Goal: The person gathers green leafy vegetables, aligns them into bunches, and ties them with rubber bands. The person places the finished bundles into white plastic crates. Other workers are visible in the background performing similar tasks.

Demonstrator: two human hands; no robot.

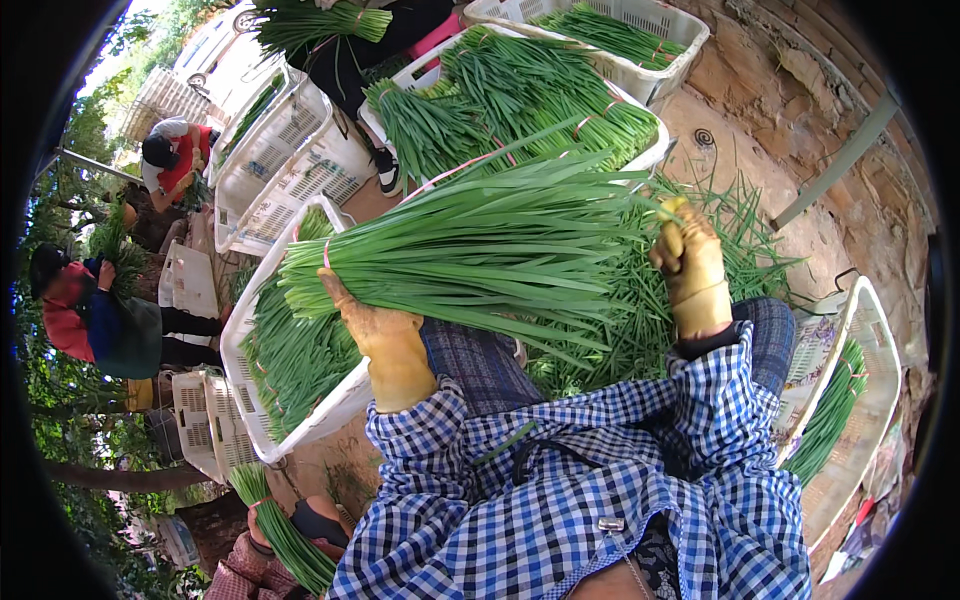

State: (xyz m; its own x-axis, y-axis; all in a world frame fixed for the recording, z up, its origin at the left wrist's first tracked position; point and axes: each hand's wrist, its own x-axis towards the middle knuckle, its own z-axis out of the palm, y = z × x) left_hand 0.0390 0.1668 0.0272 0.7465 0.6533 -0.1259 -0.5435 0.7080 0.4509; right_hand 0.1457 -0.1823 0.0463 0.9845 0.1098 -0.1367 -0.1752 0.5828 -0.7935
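Observation:
My left hand (382, 334), in a worn yellow rubber glove, grips a thick bunch of garlic chives (465, 247) near its pale cut end. A pink tie (326, 253) binds the bunch there, and the long green leaves fan out to the right across my lap. Just beyond the leaf tips is my right hand (688, 259), gloved alike and raised, its fingers curled around a thin yellowish-green leaf (670, 216). Under and behind the bunch lies a heap of loose leaves (622, 345), spread over the ground.
A white plastic crate (240, 360) of chives stands at my left; another full crate (664, 146) is ahead. A third crate (889, 375) sits at my right. Stacked crates (274, 187) stand farther left. Several people work nearby, one hand (259, 529) holding a tied bunch (289, 536). A metal pole (836, 161) slants at right.

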